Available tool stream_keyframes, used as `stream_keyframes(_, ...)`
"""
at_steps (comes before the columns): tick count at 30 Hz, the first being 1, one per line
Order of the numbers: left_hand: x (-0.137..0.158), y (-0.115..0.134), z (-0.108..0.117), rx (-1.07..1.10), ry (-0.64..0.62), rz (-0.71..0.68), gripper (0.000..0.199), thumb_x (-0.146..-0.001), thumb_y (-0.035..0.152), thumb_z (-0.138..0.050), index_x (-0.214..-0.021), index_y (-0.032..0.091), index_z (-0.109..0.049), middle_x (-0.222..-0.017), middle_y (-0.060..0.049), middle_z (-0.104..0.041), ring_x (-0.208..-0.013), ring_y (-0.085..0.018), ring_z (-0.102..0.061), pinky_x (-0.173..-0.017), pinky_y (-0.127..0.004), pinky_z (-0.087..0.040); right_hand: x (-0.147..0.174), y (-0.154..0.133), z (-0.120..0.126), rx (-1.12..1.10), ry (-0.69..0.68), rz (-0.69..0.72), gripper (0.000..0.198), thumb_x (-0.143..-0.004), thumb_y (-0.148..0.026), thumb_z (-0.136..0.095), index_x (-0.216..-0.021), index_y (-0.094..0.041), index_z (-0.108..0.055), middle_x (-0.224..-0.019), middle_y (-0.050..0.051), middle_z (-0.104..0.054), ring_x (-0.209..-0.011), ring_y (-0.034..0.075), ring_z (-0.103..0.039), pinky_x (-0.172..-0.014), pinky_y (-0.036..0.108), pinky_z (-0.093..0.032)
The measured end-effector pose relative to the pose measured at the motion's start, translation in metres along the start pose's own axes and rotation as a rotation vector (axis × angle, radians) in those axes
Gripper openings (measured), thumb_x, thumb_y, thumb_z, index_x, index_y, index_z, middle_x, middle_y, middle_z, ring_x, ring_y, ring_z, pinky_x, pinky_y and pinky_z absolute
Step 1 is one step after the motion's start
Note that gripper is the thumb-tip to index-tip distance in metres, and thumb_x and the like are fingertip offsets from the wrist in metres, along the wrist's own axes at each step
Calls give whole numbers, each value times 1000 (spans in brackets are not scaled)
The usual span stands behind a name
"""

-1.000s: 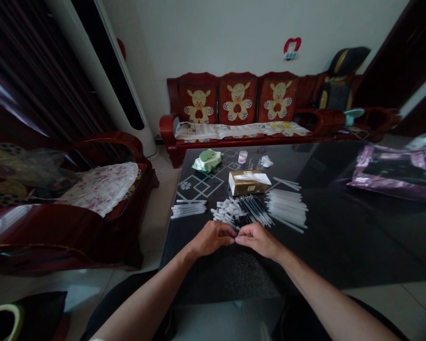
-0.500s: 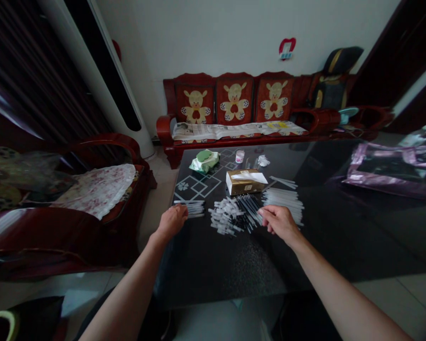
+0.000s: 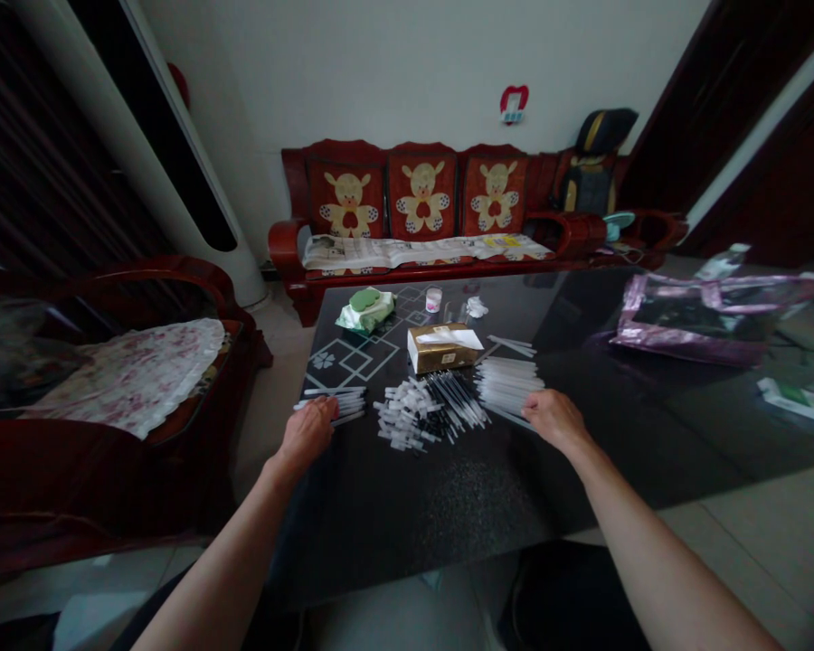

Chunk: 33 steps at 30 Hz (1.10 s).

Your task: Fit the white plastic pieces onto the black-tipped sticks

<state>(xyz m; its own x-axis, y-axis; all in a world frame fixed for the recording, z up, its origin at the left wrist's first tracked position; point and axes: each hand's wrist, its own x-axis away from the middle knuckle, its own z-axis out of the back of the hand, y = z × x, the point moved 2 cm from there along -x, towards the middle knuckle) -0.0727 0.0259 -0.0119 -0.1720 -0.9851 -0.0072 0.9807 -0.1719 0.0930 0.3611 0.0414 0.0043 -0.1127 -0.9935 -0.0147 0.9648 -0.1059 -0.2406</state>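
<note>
White tubes (image 3: 506,384) lay stacked on the dark table (image 3: 617,425), the right hand (image 3: 553,418) resting on their near edge, fingers loosely curled. Left hand (image 3: 310,429) touched a smaller bundle (image 3: 336,402), its grip unclear. Between them sat white caps (image 3: 400,423).

Our left hand (image 3: 307,432) and right hand (image 3: 553,418): both arms extended forward, well apart, palms down, fingers loosely curled.
</note>
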Motion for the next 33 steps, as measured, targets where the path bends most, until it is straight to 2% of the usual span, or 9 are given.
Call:
stream_keyframes(2, -1, 2, 1, -8, -4, 3, 17, -77, 9, -51, -91, 18, -54, -95, -8, -61, -90, -21, -58, -78, -31, -42, 3, 1, -4, 103, -54, -7, 18, -73, -23, -55, -76, -21, -72, -84, 7, -71, -84, 21, -65, -60, 25, -39)
stream_keyframes(6, -2, 7, 4, 2, -5, 31, 16, -78, 8, -50, -89, 18, -53, -97, -8, -62, -92, -21, -57, -78, -30, -41, 8, 1, -12, 222, -124, 6, 18, -74, -21, -56, -82, -19, -72, -91, 10, -71, -87, 23, -66, -61, 27, -39)
stream_keyframes(11, -2, 14, 9, 49, 54, -11, 15, -75, 14, -58, -89, 19, -54, -96, -6, -61, -95, -21, -56, -79, -29, -40, 9, -1, -16, 280, -126, 43, 22, -75, -13, -51, -86, -16, -70, -97, 14, -70, -91, 26, -65, -64, 29, -40)
stream_keyframes(14, -2, 22, 15, 116, 126, -23, 13, -79, 19, -57, -91, 20, -55, -95, -5, -60, -92, -20, -57, -76, -28, -40, 11, -4, -12, 290, -129, 66, 24, -73, -10, -50, -87, -15, -69, -97, 15, -70, -91, 26, -65, -64, 28, -40)
stream_keyframes(20, 0, 40, 22, 272, 241, -64, 12, -85, 24, -51, -93, 21, -59, -87, -3, -61, -81, -18, -58, -74, -27, -41, 14, -12, 0, 246, -140, 95, 19, -72, -17, -54, -83, -19, -70, -95, 11, -70, -89, 26, -65, -61, 28, -38)
stream_keyframes(25, 1, 45, 20, 339, 242, -98, 13, -85, 22, -52, -93, 20, -61, -89, -4, -63, -77, -16, -58, -73, -27, -41, 11, -8, -3, 259, -182, 72, 20, -72, -15, -53, -82, -19, -71, -94, 11, -70, -87, 24, -65, -60, 27, -36)
stream_keyframes(28, 2, 47, 22, 371, 254, -91, 13, -84, 22, -52, -92, 19, -62, -88, -4, -63, -75, -16, -58, -72, -27, -42, 10, -7, -1, 223, -159, 69, 18, -71, -15, -53, -78, -19, -69, -92, 10, -70, -86, 23, -64, -59, 26, -34)
stream_keyframes(30, 4, 53, 25, 426, 270, -121, 14, -86, 22, -51, -92, 18, -63, -89, -5, -64, -77, -17, -59, -73, -27, -42, 12, -14, 1, 137, -137, 126, 14, -72, -17, -54, -76, -19, -67, -84, 7, -70, -80, 21, -63, -59, 25, -34)
stream_keyframes(33, 9, 71, 30, 543, 247, -236, 20, -90, 25, -46, -96, 19, -65, -95, -7, -65, -86, -18, -60, -79, -28, -43, 26, -40, 2, -7, -138, 276, 11, -75, -22, -54, -78, -20, -65, -70, 2, -67, -68, 16, -60, -57, 23, -33)
